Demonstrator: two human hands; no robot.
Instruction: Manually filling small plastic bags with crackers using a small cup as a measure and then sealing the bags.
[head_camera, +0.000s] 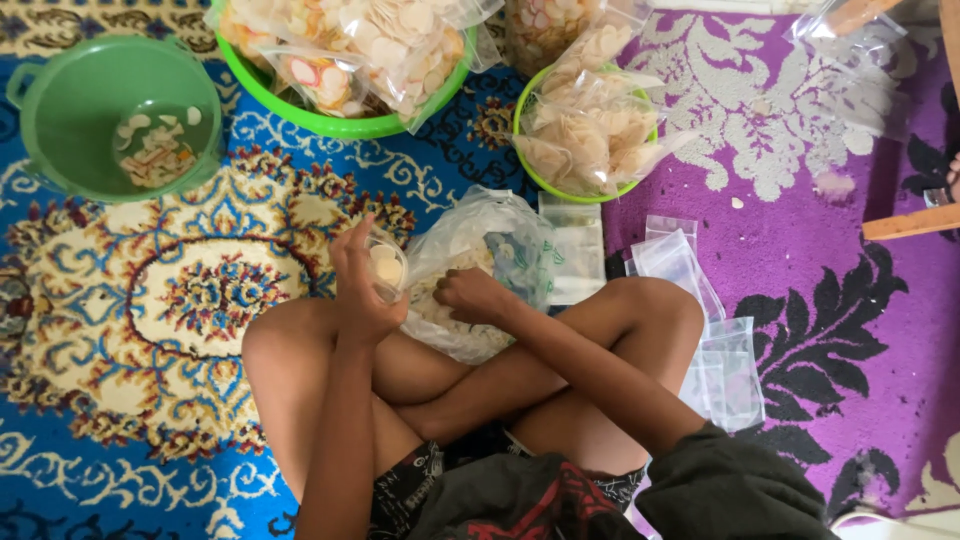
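Hands work at the big cracker sack (470, 270): left hand (360, 290) grips a part-filled small bag (387, 265), right hand (475, 295) reaches inside, grip hidden. Beyond the sack, filled packets heap two green basins (345, 125); empty bags (715, 365) remain beside it.

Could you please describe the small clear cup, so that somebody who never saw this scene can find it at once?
Start at the blue patterned carpet, then find the person's crossed legs at its edge. The left hand is raised above the left knee, and in its grip is the small clear cup holding pale round crackers. Unlike the large clear bag beside it, which the right hand reaches into, it is rigid and tiny.
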